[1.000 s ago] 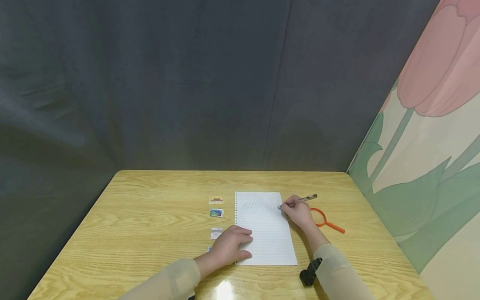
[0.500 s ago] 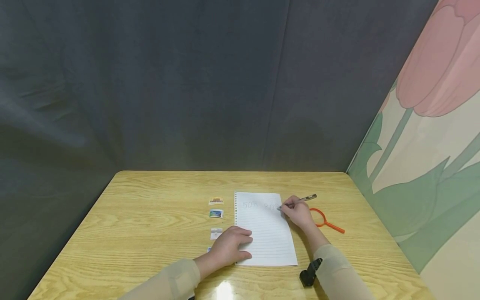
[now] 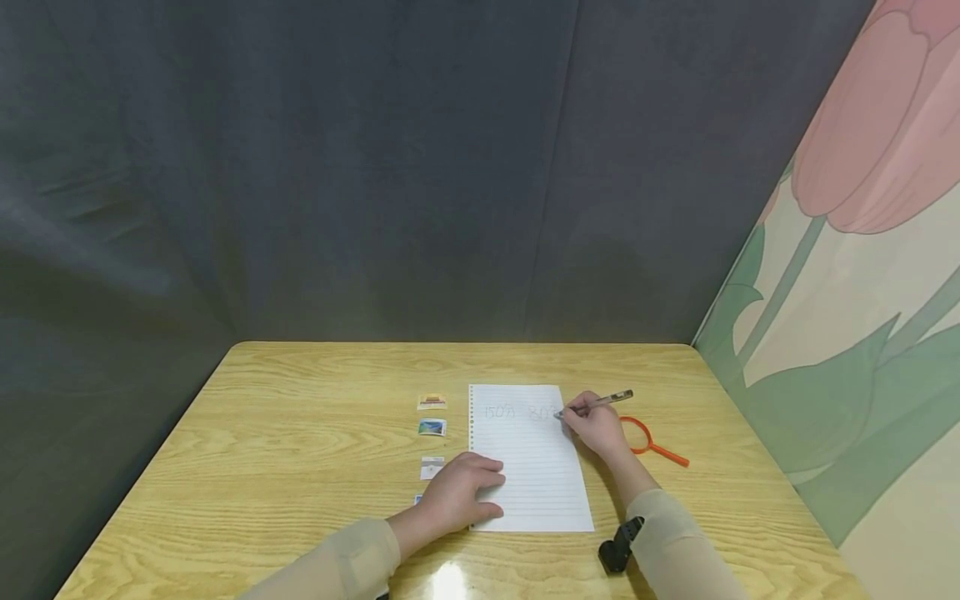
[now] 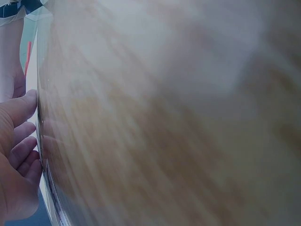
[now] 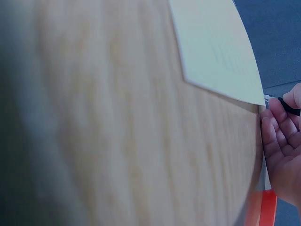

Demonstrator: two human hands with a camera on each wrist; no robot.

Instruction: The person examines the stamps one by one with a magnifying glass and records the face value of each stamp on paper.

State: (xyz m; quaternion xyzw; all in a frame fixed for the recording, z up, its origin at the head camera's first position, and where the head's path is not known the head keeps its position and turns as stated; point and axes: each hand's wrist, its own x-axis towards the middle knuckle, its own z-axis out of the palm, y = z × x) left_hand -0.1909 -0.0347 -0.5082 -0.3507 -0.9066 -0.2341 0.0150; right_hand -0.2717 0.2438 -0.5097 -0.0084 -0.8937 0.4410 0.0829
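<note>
A sheet of lined paper [image 3: 528, 475] with punched holes down its left side lies on the wooden table. Faint handwritten figures run along its top lines. My right hand [image 3: 597, 427] pinches a pen [image 3: 615, 397], its tip on the paper near the upper right edge. In the right wrist view the pen [image 5: 288, 106] shows between thumb and fingers. My left hand [image 3: 463, 490] rests on the paper's lower left edge with fingers spread; the left wrist view shows this hand [image 4: 19, 155] flat at the surface.
Left of the paper, several small stamp-like pictures stand in a column: a yellow one [image 3: 432, 402], a blue-green one [image 3: 432, 427], a pale one [image 3: 432, 467], and another partly hidden by my left hand. An orange magnifying glass [image 3: 667, 454] lies beside my right wrist.
The pen tip shifts only slightly at the end of the top writing. Both hands and the paper stay almost in place.
</note>
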